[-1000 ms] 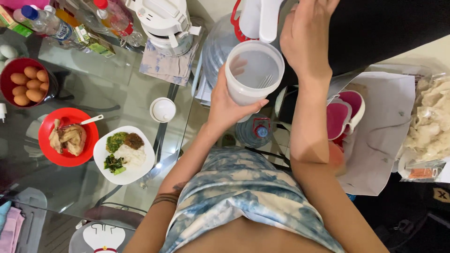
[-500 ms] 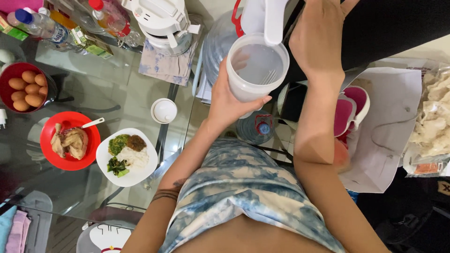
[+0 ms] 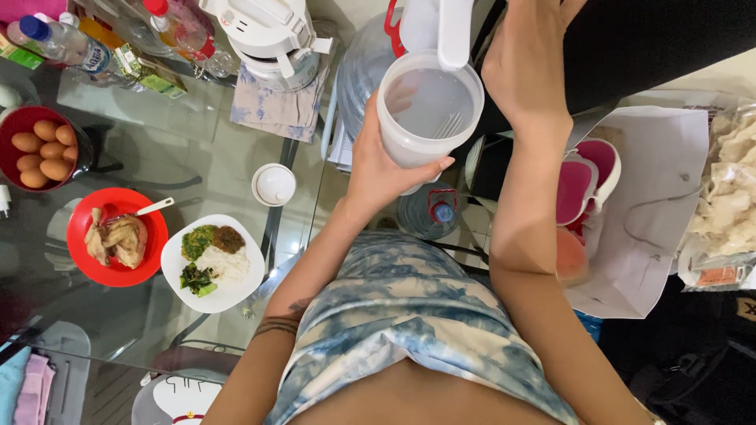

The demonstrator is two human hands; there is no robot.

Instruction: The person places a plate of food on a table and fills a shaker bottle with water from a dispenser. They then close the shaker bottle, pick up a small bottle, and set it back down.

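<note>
While the left hand (image 3: 378, 169) grips the upright clear cup (image 3: 428, 110) right under the white spout (image 3: 455, 31), right hand (image 3: 528, 67) rests atop the dispenser, grip unclear.

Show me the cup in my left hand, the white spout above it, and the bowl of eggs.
translucent plastic cup (image 3: 417, 149), head view, on its front wall below the rim.
white spout (image 3: 455, 35), head view, on its flat front face.
red bowl of eggs (image 3: 9, 130), head view, on its rim.
</note>
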